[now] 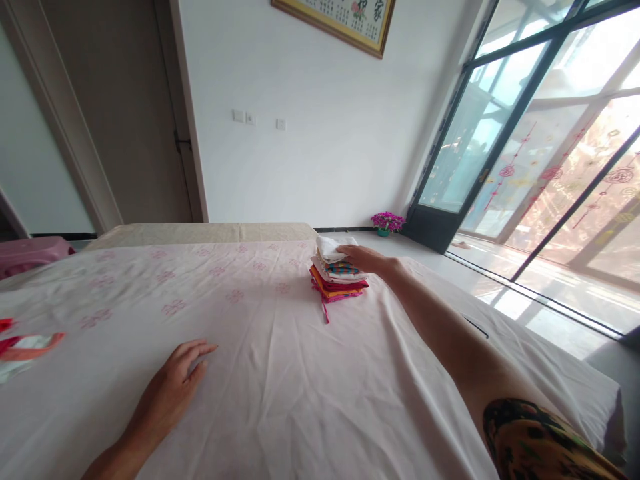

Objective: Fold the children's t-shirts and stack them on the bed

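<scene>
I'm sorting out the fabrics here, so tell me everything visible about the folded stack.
The stack looks like soft, folded fabric: white on top, patterned and pale layers beneath, then red, orange and pink lower down. It stands slightly uneven on the pale sheet, near its far edge, with a pink strip trailing toward the camera. The right hand touches the top piece.

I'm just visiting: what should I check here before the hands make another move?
1. Cloth stack standing: ok, piled on the sheet, edges slightly uneven.
2. Right hand at the stack: ok, touching the white top piece.
3. Firmness of its grip: cannot tell.
4. Left hand free: ok, nothing visible in it.
5. Pink strap tucked in: not ok, dangling from the stack's base.
</scene>
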A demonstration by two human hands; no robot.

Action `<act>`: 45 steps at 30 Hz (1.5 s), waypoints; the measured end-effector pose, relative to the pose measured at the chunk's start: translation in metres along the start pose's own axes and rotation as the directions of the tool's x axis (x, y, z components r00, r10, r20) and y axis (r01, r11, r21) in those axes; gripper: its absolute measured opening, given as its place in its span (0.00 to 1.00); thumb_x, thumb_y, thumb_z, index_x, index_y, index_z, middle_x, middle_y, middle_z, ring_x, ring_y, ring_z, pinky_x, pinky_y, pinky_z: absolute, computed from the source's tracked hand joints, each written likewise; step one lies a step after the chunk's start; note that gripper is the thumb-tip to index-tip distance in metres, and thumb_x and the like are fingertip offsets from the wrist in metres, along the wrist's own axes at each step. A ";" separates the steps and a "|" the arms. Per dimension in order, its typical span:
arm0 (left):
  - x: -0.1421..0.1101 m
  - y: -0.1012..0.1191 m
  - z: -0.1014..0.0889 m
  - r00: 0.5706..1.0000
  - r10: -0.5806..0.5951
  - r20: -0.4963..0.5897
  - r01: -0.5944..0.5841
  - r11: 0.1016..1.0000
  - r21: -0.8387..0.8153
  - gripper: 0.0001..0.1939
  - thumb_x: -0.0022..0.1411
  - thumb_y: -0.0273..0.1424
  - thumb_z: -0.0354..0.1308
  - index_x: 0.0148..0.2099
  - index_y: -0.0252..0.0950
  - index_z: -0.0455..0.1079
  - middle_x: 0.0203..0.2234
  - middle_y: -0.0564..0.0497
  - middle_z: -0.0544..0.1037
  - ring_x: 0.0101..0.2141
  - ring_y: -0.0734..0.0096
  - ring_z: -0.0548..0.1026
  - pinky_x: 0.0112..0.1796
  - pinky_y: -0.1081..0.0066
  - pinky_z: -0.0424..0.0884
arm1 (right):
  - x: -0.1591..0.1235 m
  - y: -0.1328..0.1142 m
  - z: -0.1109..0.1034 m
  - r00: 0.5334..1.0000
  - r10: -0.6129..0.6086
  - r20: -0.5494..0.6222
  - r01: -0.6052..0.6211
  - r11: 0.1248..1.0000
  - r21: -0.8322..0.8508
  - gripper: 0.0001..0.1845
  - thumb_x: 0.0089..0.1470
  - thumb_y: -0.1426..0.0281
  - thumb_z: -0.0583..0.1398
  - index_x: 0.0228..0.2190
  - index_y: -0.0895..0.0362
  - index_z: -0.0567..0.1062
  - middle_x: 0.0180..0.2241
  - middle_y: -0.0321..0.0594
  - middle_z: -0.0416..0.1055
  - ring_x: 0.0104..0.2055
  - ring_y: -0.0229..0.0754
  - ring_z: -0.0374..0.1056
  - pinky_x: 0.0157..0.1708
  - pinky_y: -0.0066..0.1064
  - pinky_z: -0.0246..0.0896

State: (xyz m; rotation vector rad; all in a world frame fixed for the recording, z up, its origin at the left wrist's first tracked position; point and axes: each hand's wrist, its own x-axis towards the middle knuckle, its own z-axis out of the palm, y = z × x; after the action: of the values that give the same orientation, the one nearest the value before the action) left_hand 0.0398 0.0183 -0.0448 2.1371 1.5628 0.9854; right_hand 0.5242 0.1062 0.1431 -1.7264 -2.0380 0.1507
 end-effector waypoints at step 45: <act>0.000 0.000 0.000 0.999 0.008 0.037 -0.008 1.000 0.015 0.21 0.63 0.42 0.46 0.46 0.43 0.77 0.51 0.48 0.75 0.52 0.61 0.74 0.55 0.58 0.69 | 0.046 -0.003 0.022 0.990 0.125 0.068 -0.077 0.872 -0.483 0.30 0.68 0.55 0.37 0.67 0.48 0.54 0.70 0.42 0.48 0.71 0.54 0.40 0.63 0.60 0.40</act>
State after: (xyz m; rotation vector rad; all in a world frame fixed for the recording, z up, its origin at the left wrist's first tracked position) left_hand 0.0393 0.0185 -0.0446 2.1612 1.5505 0.9341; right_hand 0.5078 0.1543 0.1372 -2.1592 -2.1840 -0.2710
